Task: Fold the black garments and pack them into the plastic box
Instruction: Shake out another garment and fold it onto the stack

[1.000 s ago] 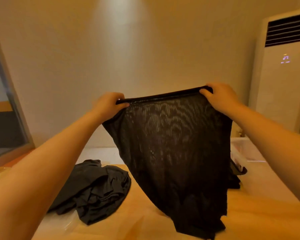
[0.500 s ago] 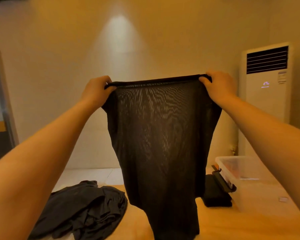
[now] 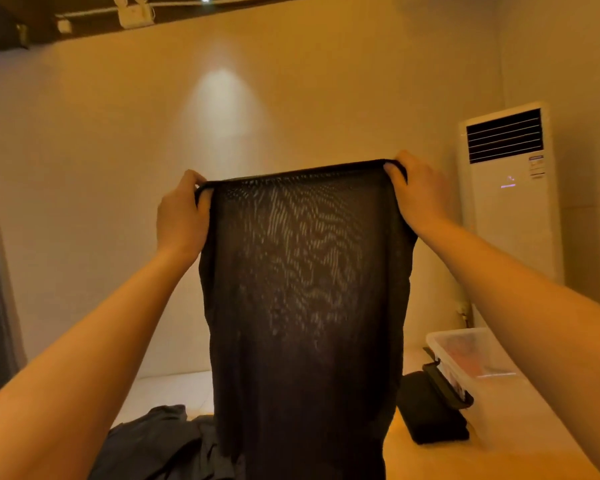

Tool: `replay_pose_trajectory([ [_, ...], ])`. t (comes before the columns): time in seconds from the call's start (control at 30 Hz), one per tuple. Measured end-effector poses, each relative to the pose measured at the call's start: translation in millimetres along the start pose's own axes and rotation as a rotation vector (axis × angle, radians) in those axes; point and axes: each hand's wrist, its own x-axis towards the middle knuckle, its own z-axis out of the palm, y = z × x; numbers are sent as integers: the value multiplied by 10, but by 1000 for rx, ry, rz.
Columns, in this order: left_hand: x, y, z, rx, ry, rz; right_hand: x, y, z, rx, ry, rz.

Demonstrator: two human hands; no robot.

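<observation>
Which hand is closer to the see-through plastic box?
The right hand. It grips one top corner of the black mesh garment, raised on the same side as the plastic box. The left hand grips the other corner, across the garment, farther away.

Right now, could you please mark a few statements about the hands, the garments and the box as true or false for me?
1. The left hand and right hand both hold the black mesh garment by its top hem. True.
2. The mesh garment is already folded. False: it hangs unfolded in the air from both hands.
3. The clear plastic box stands on the person's left. False: it stands on the right, near the standing air conditioner.
4. A crumpled dark garment lies at the lower left. True.
5. A folded black garment lies beside the box. True.
</observation>
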Motion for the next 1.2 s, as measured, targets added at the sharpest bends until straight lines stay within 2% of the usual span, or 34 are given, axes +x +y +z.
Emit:
replay_pose_trajectory([
  [0.07, -68, -186, 143, 85, -210, -4, -96, 185, 170, -15, -146, 83],
  [0.17, -270, -484, 387, 178, -612, -43, -307, 461, 448, -11, -409, 215],
  [0.27, -561, -752, 671, 140, -942, -197, -564, 720, 741, -6, -695, 304],
  [0.33, -757, -918, 855, 145, -1086, -298, -735, 853, 894, 7, -818, 343],
  [0.4, -906, -1055, 995, 322, -1096, -280, -886, 931, 986, 74, -880, 416],
  [0.47, -1014, -1116, 1112, 578, -905, -143, -1024, 915, 1009, 183, -963, 544],
  [0.5, -1050, -1110, 1179, 634, -784, -88, -1091, 880, 1007, 234, -1025, 607],
  [0.6, -1086, -886, 1426, 499, -544, -53, -1352, 721, 943, 458, -1140, 770],
  [0.7, -1131, -558, 1690, 263, -460, -111, -1855, 480, 758, 762, -1103, 945],
  [0.77, -1280, -370, 1853, 97, -524, -137, -2310, 322, 643, 829, -1071, 1081],
  [0.8, -1416, -289, 1931, 27, -622, -144, -2560, 259, 618, 814, -1078, 1145],
  [0.93, -2348, -157, 2070, -190, -1278, -179, -3418, 9, 603, 713, -1218, 1340],
  [1.0, -2799, -137, 1953, -228, -1510, -208, -3634, -45, 590, 725, -1250, 1400],
  [1.03, -2959, -136, 1863, -234, -1563, -236, -3681, -18, 585, 697, -1255, 1385],
  [1.1, -3172, -183, 1639, -251, -1527, -315, -3674, 117, 570, 552, -1258, 1261],
  [1.2, -3357, -180, 1223, -309, -1206, -467, -3503, 439, 604, 350, -1156, 1031],
])
